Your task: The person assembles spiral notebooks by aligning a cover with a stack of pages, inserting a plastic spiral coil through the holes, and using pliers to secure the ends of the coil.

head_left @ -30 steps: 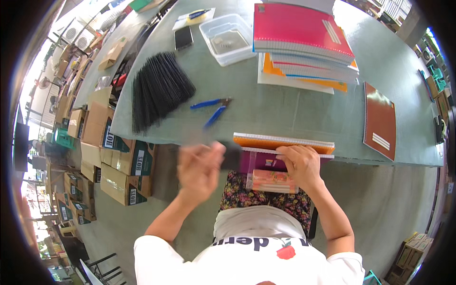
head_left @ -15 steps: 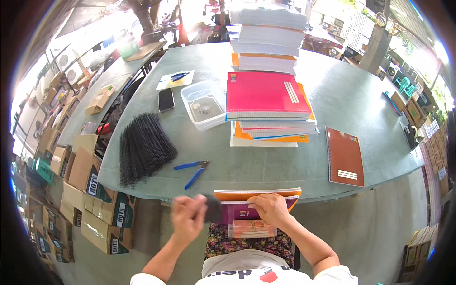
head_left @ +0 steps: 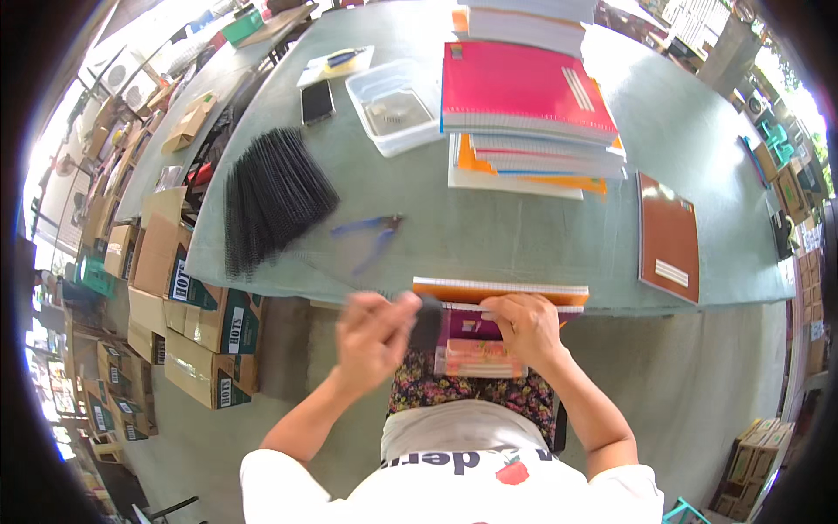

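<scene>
Two hands are being used at the near table edge. A small dark object, blurred and not identifiable, is being pinched in the fingers of the left hand; the fingers are closed together on it. An orange-covered notebook, with a white spiral along its edge, is being held against the table edge by the right hand, fingers curled over its near side. The dark object is being kept just beside the notebook's left end, between the two hands. More notebooks, pink and purple, are lying just below the right fingers, on the lap.

Blue pliers are lying on the table just beyond the left fingers. A bundle of black spiral bindings is lying further out, left of the pliers. A stack of notebooks with a red one on top is sitting well beyond the right fingers, with a clear plastic tub and a phone to its left. A brown notebook is lying to the right of the right hand.
</scene>
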A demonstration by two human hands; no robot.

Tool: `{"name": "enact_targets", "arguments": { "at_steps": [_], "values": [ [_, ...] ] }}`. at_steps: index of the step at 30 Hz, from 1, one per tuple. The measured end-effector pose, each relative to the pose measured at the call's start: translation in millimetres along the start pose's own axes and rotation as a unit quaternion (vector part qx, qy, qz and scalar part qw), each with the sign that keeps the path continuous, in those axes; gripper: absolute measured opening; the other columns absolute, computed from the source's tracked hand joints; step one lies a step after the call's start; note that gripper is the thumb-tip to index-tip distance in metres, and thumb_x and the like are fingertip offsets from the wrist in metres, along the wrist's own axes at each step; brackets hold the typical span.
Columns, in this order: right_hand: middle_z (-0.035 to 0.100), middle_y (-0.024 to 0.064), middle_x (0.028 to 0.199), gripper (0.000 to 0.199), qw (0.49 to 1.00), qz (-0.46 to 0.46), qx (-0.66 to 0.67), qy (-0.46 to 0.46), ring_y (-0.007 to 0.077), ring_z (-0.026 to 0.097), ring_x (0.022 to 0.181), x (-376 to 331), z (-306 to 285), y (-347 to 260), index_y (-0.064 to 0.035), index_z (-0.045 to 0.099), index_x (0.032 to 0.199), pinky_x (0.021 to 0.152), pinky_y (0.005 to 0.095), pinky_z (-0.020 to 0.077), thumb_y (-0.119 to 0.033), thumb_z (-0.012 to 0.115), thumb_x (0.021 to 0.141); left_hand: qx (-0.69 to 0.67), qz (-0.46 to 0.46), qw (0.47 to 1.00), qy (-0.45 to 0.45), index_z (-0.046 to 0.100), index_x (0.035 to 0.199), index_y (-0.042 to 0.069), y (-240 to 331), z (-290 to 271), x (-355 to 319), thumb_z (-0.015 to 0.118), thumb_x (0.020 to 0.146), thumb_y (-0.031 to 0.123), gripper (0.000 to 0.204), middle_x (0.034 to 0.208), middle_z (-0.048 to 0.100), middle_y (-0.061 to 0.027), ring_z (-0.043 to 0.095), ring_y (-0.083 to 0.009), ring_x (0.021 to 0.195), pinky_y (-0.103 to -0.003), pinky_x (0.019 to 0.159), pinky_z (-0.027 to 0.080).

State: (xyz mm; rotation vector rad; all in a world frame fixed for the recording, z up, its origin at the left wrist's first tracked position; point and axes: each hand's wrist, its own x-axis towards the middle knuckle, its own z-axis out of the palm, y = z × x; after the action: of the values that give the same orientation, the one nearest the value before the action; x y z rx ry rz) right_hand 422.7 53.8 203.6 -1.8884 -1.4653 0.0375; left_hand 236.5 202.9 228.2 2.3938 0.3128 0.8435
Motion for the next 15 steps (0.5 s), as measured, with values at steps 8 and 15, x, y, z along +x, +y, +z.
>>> {"name": "enact_targets", "arguments": {
  "at_steps": [8, 15],
  "values": [
    [0.065, 0.0063, 0.075, 0.015, 1.0, -0.012, -0.003, 0.015, 0.0249, 0.062, 0.069, -1, -2, 2, -0.0083, 0.065, 0.085, 0.064, 0.0358, 0.0485, -0.005, 0.066, 0.07, 0.055, 0.02, 0.997, 0.044, 0.065, 0.104, 0.008, 11, -2, 24, 0.07, 0.068, -0.002, 0.037, 0.079, 0.051, -0.0079, 0.051, -0.0195, 0.065, -0.031, 0.058, 0.043],
    [0.063, 0.0051, 0.073, 0.014, 0.999, -0.025, -0.012, 0.043, 0.0241, 0.06, 0.066, -2, 0, 4, -0.0079, 0.062, 0.087, 0.058, 0.0354, 0.0439, -0.011, 0.062, 0.073, 0.029, 0.015, 0.996, 0.079, 0.064, 0.102, 0.006, 14, 13, 27, 0.07, 0.069, -0.004, 0.035, 0.085, 0.052, -0.0092, 0.051, -0.0202, 0.072, -0.03, 0.06, 0.042]
  ]
}}
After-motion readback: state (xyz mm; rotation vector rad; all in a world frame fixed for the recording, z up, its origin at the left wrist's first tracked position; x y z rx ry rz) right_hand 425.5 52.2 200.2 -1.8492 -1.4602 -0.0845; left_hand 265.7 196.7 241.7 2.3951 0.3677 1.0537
